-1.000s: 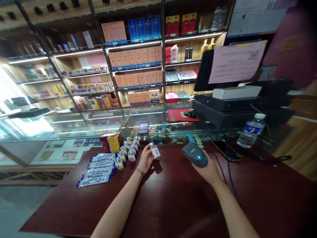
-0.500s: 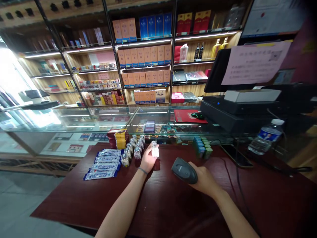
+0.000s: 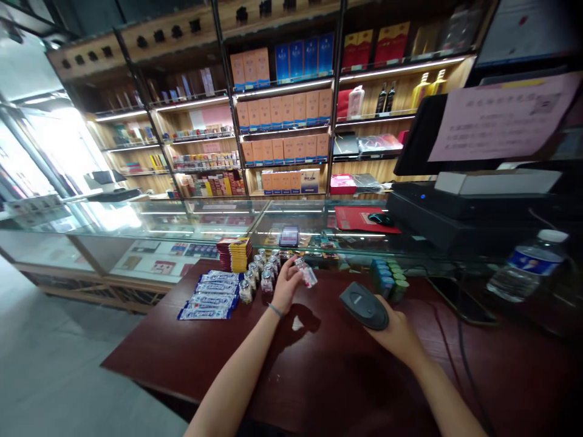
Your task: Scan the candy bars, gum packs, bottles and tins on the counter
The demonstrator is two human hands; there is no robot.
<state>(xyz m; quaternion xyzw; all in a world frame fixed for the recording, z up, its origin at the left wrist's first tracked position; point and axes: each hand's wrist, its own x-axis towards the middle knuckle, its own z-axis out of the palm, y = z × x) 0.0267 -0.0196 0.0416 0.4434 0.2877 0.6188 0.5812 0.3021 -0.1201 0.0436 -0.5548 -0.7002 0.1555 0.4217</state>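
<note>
My left hand (image 3: pixel 286 285) is closed on a small clear jar (image 3: pixel 306 273) with a pale label, tilted and held above the dark red table (image 3: pixel 218 358). Just left of that hand stand several similar small jars (image 3: pixel 266 282) with silvery lids, grouped in rows. My right hand (image 3: pixel 396 334) grips a black barcode scanner (image 3: pixel 364 305), its head pointing left toward the jar. The scanner's handle is mostly hidden under the fingers. Behind the scanner is a cluster of small blue and green cylinders (image 3: pixel 387 279).
Blue-and-white sachets (image 3: pixel 212 295) lie left, below stacked red and yellow packets (image 3: pixel 234 254). A glass display counter (image 3: pixel 218 221) runs behind the table. To the right are a phone (image 3: pixel 462 300), a cable (image 3: pixel 464 358), a water bottle (image 3: pixel 528 267) and a monitor (image 3: pixel 421 133).
The jar in my left hand has been lifted and tilted, and the hand's shadow now shows on the table. The camera view has shifted a little left. Both hands keep their holds.
</note>
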